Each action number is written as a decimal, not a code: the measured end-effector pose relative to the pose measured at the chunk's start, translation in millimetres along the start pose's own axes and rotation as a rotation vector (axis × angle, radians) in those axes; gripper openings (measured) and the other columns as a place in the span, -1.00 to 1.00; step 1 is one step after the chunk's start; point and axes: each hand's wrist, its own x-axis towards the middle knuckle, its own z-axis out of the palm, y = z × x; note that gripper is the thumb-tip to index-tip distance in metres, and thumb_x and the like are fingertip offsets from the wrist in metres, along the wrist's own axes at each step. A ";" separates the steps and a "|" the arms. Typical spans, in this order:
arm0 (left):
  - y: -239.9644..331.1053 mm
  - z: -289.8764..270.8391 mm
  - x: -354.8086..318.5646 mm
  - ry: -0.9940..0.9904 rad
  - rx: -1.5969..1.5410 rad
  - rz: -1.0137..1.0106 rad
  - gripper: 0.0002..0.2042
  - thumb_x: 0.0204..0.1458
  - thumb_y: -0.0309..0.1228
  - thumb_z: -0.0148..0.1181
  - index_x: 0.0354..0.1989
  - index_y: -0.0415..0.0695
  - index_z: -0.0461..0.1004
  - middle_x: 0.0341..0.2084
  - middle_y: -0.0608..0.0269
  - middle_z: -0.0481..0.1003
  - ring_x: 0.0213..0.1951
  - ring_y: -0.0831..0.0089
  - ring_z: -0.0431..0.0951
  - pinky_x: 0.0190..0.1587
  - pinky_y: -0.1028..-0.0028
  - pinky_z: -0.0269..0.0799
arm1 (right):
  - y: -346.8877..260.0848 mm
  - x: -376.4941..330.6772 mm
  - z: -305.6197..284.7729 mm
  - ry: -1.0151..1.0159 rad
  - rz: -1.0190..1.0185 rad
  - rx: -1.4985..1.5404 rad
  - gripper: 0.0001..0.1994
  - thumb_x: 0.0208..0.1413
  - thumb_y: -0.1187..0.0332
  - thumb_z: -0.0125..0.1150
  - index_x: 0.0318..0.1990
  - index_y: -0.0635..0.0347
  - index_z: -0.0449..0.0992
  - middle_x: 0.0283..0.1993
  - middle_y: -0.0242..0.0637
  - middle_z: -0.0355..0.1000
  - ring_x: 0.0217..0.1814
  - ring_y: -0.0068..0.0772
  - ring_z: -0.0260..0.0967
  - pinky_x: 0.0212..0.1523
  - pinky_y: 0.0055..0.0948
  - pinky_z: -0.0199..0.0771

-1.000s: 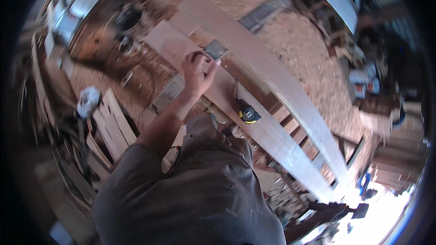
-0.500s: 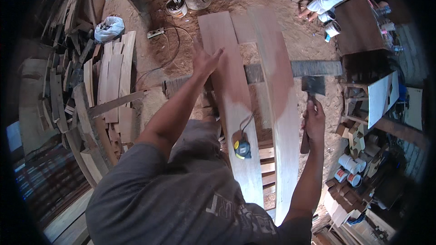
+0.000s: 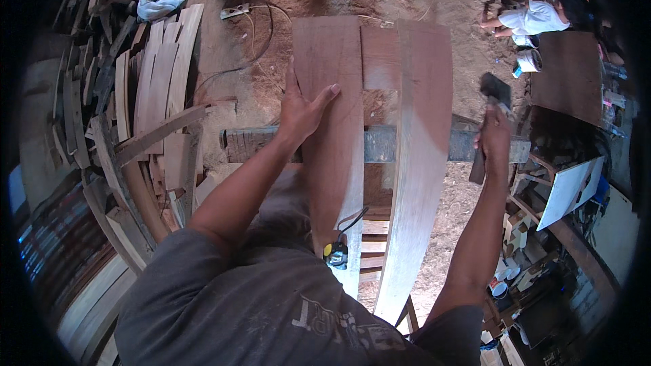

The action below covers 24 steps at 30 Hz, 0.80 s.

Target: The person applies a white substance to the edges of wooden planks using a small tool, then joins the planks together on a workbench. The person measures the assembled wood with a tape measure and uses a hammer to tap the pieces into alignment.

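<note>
Left hand [image 3: 303, 110] spread flat on reddish plank [image 3: 332, 129]; right hand [image 3: 494, 137] gripping hammer [image 3: 489, 122], right of planks

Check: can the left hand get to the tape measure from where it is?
Probably yes. The left hand lies flat on the left plank; the tape measure sits on that same plank nearer the body, and nothing lies between them. The right hand grips a tool, off to the side.

A long reddish-brown plank [image 3: 332, 129] lies flat across a crossbeam; a dark-headed brush [image 3: 489, 118] hangs upright beside it.
</note>
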 end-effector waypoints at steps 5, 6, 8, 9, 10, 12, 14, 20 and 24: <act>6.6 -2.2 1.7 -0.035 -0.002 -0.033 0.13 0.19 -0.17 0.56 0.67 -0.30 -0.23 0.42 -0.33 0.37 0.42 -0.01 0.48 0.48 0.16 0.37 | -14.2 -16.5 31.7 -0.246 0.021 -0.115 -0.42 0.53 -0.06 0.16 0.52 0.05 0.42 -0.48 -0.43 0.34 -0.63 -0.59 0.32 -0.63 -0.43 0.38; 11.0 0.3 0.0 -0.026 0.020 -0.039 0.12 0.19 -0.17 0.55 0.67 -0.30 -0.23 0.43 -0.33 0.37 0.42 -0.01 0.48 0.48 0.16 0.37 | -15.0 -15.7 29.4 -0.257 0.019 -0.104 -0.41 0.53 -0.06 0.15 0.54 0.06 0.40 -0.48 -0.42 0.34 -0.62 -0.59 0.33 -0.63 -0.43 0.40; 10.4 5.4 2.0 -0.021 0.015 -0.027 0.12 0.19 -0.18 0.55 0.67 -0.28 -0.23 0.43 -0.32 0.36 0.42 -0.01 0.48 0.48 0.17 0.37 | -16.3 -14.6 20.7 -0.241 0.034 -0.088 -0.40 0.53 -0.07 0.14 0.55 0.05 0.39 -0.47 -0.42 0.35 -0.62 -0.59 0.35 -0.62 -0.43 0.41; 6.5 6.1 2.7 -0.021 -0.010 -0.014 0.12 0.19 -0.18 0.56 0.67 -0.27 -0.22 0.43 -0.32 0.36 0.42 -0.01 0.48 0.48 0.17 0.38 | -16.2 -12.9 13.0 -0.219 0.051 -0.086 -0.40 0.53 -0.08 0.15 0.53 0.04 0.41 -0.46 -0.43 0.36 -0.62 -0.59 0.35 -0.62 -0.43 0.41; 3.1 6.6 3.0 -0.021 -0.036 -0.001 0.12 0.18 -0.18 0.56 0.67 -0.27 -0.22 0.43 -0.32 0.36 0.42 -0.01 0.48 0.48 0.17 0.38 | -14.9 -10.6 6.1 -0.198 0.068 -0.084 -0.41 0.52 -0.09 0.16 0.52 0.02 0.43 -0.46 -0.43 0.36 -0.62 -0.59 0.36 -0.62 -0.44 0.41; 0.4 8.1 2.6 -0.018 -0.049 0.003 0.11 0.18 -0.18 0.56 0.66 -0.26 -0.20 0.43 -0.31 0.36 0.41 0.00 0.48 0.48 0.17 0.37 | -10.7 -3.5 -5.3 -0.108 0.113 -0.047 -0.41 0.52 -0.09 0.16 0.52 0.04 0.42 -0.46 -0.43 0.36 -0.61 -0.59 0.37 -0.61 -0.43 0.42; -1.8 7.5 1.9 -0.013 -0.044 -0.005 0.10 0.18 -0.17 0.56 0.66 -0.25 -0.19 0.43 -0.31 0.37 0.41 0.00 0.48 0.47 0.17 0.38 | -4.2 0.0 -2.8 -0.069 0.127 -0.015 -0.41 0.53 -0.05 0.15 0.53 0.07 0.40 -0.47 -0.39 0.35 -0.61 -0.58 0.37 -0.60 -0.40 0.43; 6.8 6.8 5.8 -0.030 0.020 0.014 0.09 0.19 -0.17 0.56 0.64 -0.26 -0.18 0.41 -0.31 0.38 0.39 0.00 0.50 0.46 0.17 0.39 | -25.9 -18.7 22.5 -0.307 0.013 -0.240 -0.48 0.54 0.01 0.12 0.44 0.14 0.42 -0.50 -0.39 0.32 -0.63 -0.56 0.33 -0.64 -0.41 0.36; -0.4 6.3 2.3 -0.022 0.012 0.012 0.08 0.20 -0.17 0.55 0.64 -0.25 -0.18 0.40 -0.31 0.39 0.40 0.00 0.49 0.47 0.17 0.38 | -17.0 -12.1 15.9 -0.277 0.056 -0.144 -0.48 0.53 -0.04 0.16 0.43 0.07 0.44 -0.50 -0.44 0.31 -0.65 -0.60 0.27 -0.65 -0.45 0.33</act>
